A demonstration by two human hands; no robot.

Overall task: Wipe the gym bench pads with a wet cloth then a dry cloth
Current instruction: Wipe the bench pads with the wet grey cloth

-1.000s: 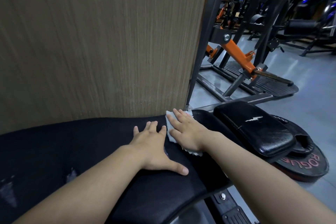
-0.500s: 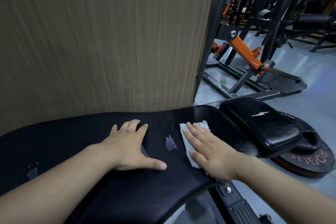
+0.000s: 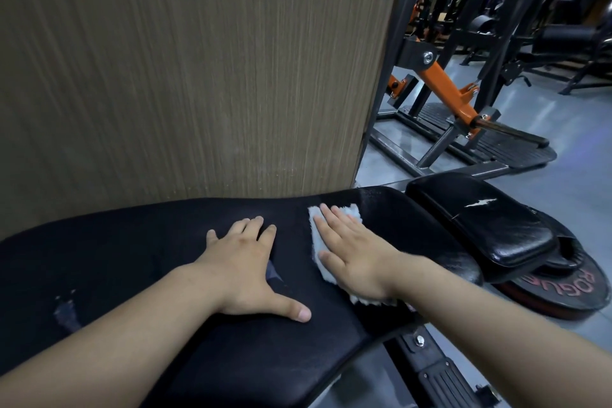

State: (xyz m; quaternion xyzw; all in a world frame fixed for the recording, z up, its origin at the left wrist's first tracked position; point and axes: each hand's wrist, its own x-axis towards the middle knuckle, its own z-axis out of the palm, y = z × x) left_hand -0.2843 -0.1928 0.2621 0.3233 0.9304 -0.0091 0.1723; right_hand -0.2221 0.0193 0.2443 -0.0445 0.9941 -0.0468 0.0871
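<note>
A long black bench pad (image 3: 159, 252) runs across the lower frame, with worn patches in its cover. My right hand (image 3: 356, 252) lies flat with spread fingers on a small white cloth (image 3: 318, 243), pressing it onto the pad's right part. The cloth shows beyond my fingertips and under my wrist. My left hand (image 3: 246, 265) rests palm-down on the pad just left of the cloth, thumb out, holding nothing. A shorter black seat pad (image 3: 490, 225) with a torn spot sits to the right, past the long pad's end.
A wood-grain wall panel (image 3: 198, 69) stands right behind the bench. A black weight plate (image 3: 563, 288) with red lettering lies on the floor under the seat pad. An orange-and-black machine (image 3: 453, 99) and more gym equipment stand on the grey floor at the right.
My right hand slid the cloth toward me on the pad, then back up toward the far edge. My left hand shifted slightly but stayed flat on the pad.
</note>
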